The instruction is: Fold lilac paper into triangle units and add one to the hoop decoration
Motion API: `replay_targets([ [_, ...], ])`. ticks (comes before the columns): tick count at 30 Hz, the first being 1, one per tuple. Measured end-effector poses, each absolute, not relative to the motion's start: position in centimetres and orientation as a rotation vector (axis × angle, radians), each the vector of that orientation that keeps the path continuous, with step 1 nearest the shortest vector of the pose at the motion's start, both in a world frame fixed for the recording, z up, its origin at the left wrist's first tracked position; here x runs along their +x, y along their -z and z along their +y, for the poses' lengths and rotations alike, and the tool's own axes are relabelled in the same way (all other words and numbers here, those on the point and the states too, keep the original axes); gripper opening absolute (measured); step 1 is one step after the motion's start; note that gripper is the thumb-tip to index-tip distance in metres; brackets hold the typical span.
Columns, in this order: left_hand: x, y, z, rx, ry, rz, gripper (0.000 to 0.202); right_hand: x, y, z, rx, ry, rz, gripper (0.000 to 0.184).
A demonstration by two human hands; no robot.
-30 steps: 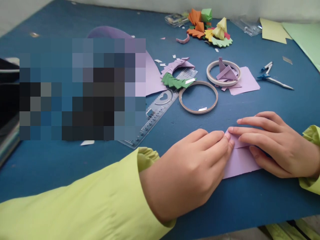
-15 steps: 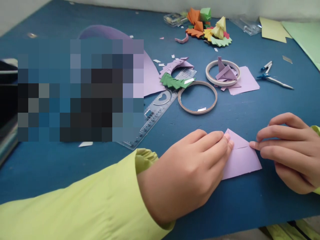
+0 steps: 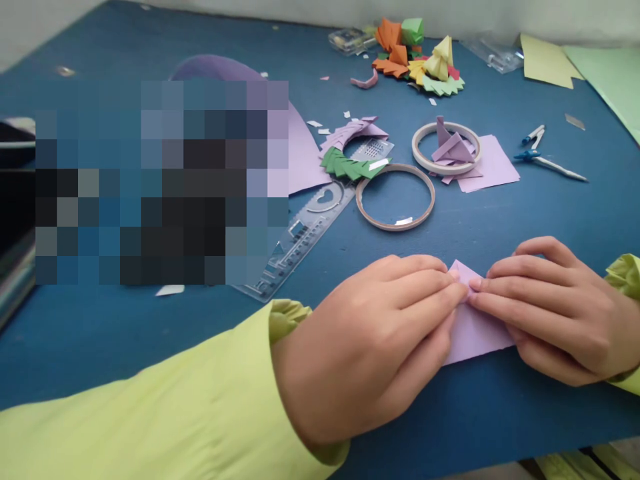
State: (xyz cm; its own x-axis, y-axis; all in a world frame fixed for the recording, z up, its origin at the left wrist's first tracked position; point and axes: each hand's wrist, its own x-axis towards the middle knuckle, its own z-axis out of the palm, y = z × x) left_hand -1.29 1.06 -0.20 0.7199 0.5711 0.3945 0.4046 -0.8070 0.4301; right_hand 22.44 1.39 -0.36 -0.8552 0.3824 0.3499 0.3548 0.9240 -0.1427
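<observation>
Transparent ruler (image 3: 313,227) lies aslant on the blue table (image 3: 200,373), its far end beneath a purple-and-green folded-paper arc (image 3: 350,165). Left hand (image 3: 370,347): fingers bunched with little gap, holding the lilac paper's upper left side. Brown ring (image 3: 397,227) flat beyond. Lilac paper (image 3: 475,330) on the table between the hands, peak pointing away from the person. Right hand (image 3: 565,313): fingers bent and close together, tips touching the paper near its upper middle; pinching or only pressing, cannot tell.
</observation>
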Motion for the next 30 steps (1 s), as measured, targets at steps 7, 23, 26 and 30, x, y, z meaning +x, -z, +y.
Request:
replay_targets([
  [7,-1.3,0.5,0.8,2.637,-0.796,0.911,0.030,21.8,-0.2,1.1,-0.574,-0.007,-2.755,0.028],
  [23,-1.4,0.0,1.9,3.028,-0.608,0.904,0.035,21.8,-0.3,1.2,-0.566,0.009,-2.761,0.028],
  [26,-1.5,-0.4,1.5,3.033,-0.570,0.874,0.032,21.9,-0.3,1.2,-0.553,-0.004,-2.770,0.030],
  [30,-1.6,-0.4,0.8,3.025,-0.586,0.824,0.032,22.0,-0.3,1.3,-0.544,-0.035,-2.788,0.037],
])
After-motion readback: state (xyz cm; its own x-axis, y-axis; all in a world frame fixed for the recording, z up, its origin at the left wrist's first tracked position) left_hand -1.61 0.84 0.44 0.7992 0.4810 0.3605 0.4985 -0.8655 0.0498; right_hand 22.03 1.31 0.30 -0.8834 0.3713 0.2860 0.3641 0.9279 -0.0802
